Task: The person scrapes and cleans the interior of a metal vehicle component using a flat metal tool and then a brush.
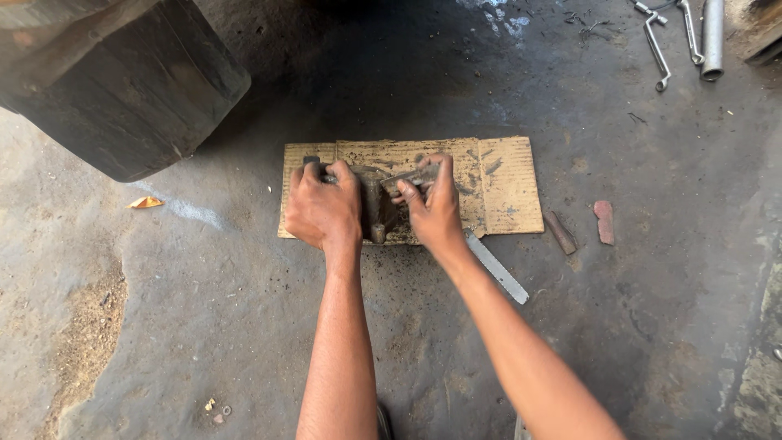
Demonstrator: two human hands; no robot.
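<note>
We grip a dark, greasy metal part (pixel 376 208) with both hands on a stained brown cardboard sheet (pixel 505 183) at floor centre. Left hand (pixel 324 210) fingers curl closed over its left end; right hand (pixel 432 208) fingers pinch a flat grey metal piece (pixel 411 178) at its right. A toothed grey blade (pixel 498 269) lies near right.

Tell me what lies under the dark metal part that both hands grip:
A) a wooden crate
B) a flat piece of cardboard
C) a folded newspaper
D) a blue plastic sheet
B: the left hand and right hand grip the dark metal part on a flat brown piece of cardboard lying on the floor.
</note>
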